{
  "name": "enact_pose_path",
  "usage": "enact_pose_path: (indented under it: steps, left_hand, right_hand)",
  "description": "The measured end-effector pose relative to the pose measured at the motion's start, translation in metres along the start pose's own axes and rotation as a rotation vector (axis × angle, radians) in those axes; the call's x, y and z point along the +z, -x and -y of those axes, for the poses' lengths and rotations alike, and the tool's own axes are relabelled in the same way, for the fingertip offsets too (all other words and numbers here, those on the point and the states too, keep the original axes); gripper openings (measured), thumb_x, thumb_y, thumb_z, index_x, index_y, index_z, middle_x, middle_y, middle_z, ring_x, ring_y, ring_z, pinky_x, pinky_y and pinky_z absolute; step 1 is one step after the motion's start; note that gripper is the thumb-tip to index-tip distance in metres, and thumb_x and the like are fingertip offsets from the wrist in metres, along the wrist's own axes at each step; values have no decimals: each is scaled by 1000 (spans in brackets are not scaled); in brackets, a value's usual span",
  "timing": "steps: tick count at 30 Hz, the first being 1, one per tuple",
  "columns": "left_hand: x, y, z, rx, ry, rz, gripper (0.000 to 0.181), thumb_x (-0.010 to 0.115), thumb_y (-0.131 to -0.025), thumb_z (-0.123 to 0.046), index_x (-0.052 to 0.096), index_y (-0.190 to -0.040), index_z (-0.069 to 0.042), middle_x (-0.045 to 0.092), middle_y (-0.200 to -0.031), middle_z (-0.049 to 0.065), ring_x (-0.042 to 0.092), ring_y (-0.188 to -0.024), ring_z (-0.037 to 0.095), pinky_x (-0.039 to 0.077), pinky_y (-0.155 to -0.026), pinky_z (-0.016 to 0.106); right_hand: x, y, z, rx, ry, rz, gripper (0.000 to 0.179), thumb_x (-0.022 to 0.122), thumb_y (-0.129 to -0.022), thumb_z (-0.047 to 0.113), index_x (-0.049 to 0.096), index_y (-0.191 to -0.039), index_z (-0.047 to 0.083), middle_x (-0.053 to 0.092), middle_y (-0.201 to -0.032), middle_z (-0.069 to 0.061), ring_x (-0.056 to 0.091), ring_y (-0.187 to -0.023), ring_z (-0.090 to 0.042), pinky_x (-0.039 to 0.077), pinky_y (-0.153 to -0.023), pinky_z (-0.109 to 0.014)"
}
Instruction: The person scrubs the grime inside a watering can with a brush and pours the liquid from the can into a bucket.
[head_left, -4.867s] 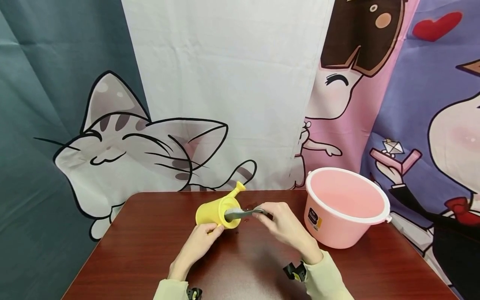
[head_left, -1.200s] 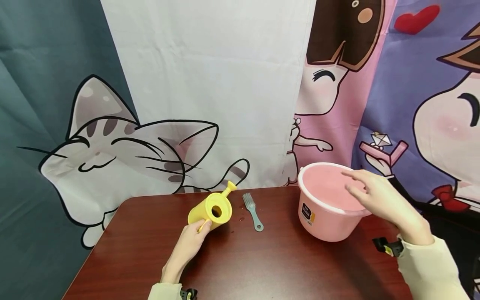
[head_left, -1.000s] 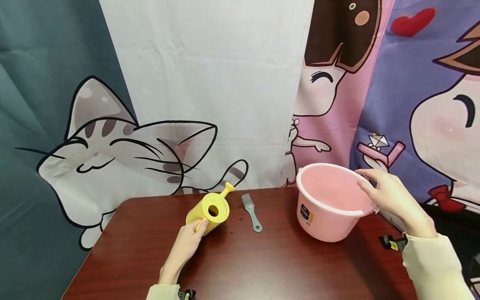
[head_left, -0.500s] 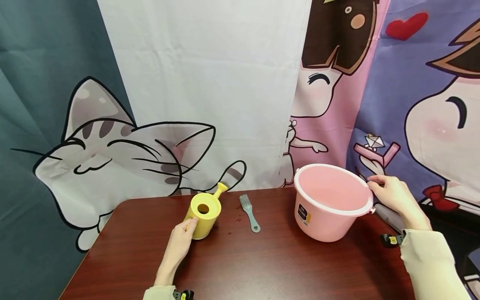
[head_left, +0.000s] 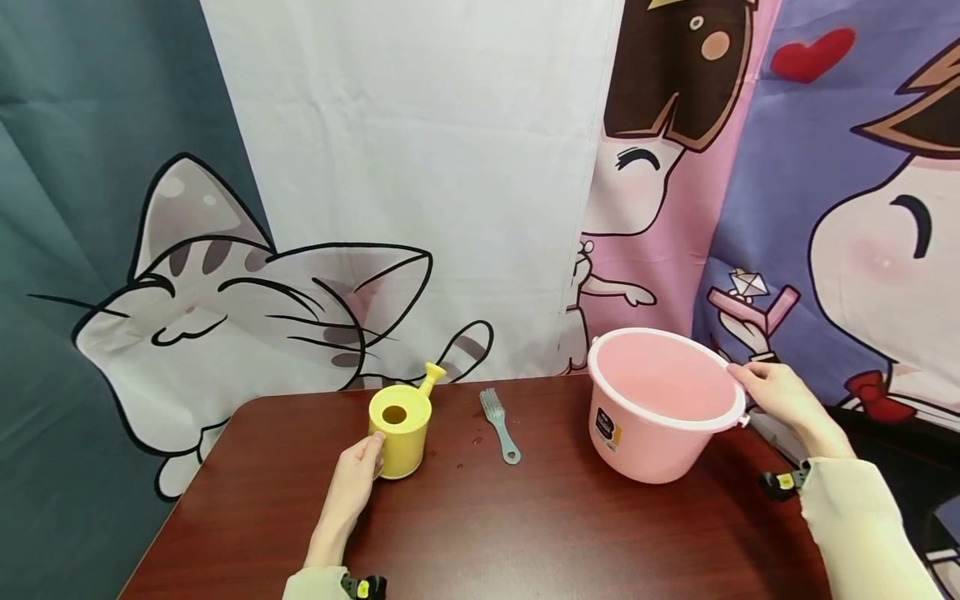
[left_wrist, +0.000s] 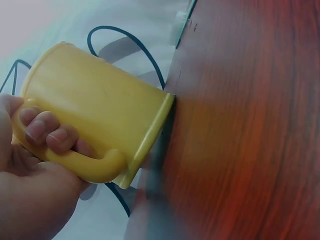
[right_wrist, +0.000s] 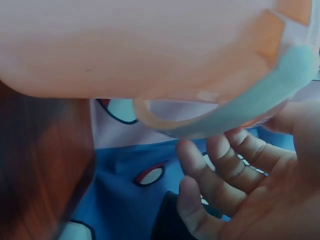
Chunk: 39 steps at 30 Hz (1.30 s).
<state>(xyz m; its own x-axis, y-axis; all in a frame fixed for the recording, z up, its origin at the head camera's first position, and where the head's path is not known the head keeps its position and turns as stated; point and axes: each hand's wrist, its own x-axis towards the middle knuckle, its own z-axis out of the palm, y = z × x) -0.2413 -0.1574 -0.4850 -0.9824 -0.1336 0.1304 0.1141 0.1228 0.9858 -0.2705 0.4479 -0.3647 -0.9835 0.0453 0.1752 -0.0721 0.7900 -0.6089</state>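
My left hand (head_left: 351, 477) grips the handle of a yellow watering can (head_left: 405, 446), fingers curled through the loop in the left wrist view. The can stands nearly upright at the table's left, spout toward the back right. Its base is at the tabletop; full contact is hard to tell. My right hand (head_left: 787, 408) pinches the right rim of a pink bucket (head_left: 652, 450), thumb and forefinger at the edge. In the right wrist view the other fingers hang loosely beside the bucket's pale carrying handle (right_wrist: 240, 112). A grey-green fork (head_left: 501, 429) lies between can and bucket.
The reddish-brown table (head_left: 525, 533) bears a few small wet drops near the fork. A cartoon-printed curtain (head_left: 435, 167) hangs right behind it. The bucket stands near the table's right edge.
The fork, earlier held in the can's opening, now lies on the table. My right hand has moved to the bucket's rim. The can has been lowered, turned upright and shifted slightly left.
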Motion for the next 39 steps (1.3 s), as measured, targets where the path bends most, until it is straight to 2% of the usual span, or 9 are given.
enact_pose_path:
  steps: [3,7,11,20,30,35,39]
  left_hand:
    - [1,0,1,-44,64,20,46,47,-105,-30,38,-69,-2,34,-63,3,34,-57,12,32,-57,23]
    - [1,-2,4,-71,134,34,46,44,-106,-30,35,-71,-1,33,-66,5,34,-61,14,33,-58,27]
    - [2,-2,5,-70,164,35,46,43,-106,-30,34,-73,0,32,-67,6,33,-61,15,31,-59,28]
    - [13,-6,1,-71,186,51,47,45,-105,-30,35,-72,1,32,-65,6,33,-60,15,31,-59,28]
    - [32,-16,-13,-1,198,67,45,47,-105,-31,36,-71,-3,33,-65,5,33,-60,15,31,-59,28]
    - [46,-20,-20,4,242,97,44,47,-105,-26,36,-71,0,33,-64,5,32,-59,15,29,-57,27]
    - [55,-24,-31,17,236,117,46,47,-105,-26,37,-73,6,35,-65,6,34,-60,15,28,-57,27]
  right_hand:
    - [2,1,-7,29,-98,27,56,44,-103,40,64,-106,-12,64,-76,-4,58,-67,-9,50,-60,-28]
    - [6,2,-11,41,-219,42,60,44,-103,42,59,-114,-15,65,-76,-2,59,-66,-8,50,-62,-28]
    - [10,2,-11,64,-339,62,64,44,-103,46,55,-120,-15,67,-79,-3,60,-68,-10,50,-65,-29]
    - [14,2,-12,68,-365,33,65,44,-103,45,52,-125,-15,66,-77,2,60,-68,-8,50,-65,-27]
    - [19,-3,-14,74,-452,9,54,49,-102,43,60,-113,-9,64,-72,4,58,-63,-8,49,-59,-27]
    - [19,-2,-16,77,-494,-7,50,51,-102,39,61,-113,-8,64,-74,2,58,-63,-8,49,-57,-26]
    - [20,-3,-19,91,-547,-13,40,53,-101,36,66,-107,-2,65,-73,1,58,-62,-8,48,-56,-26]
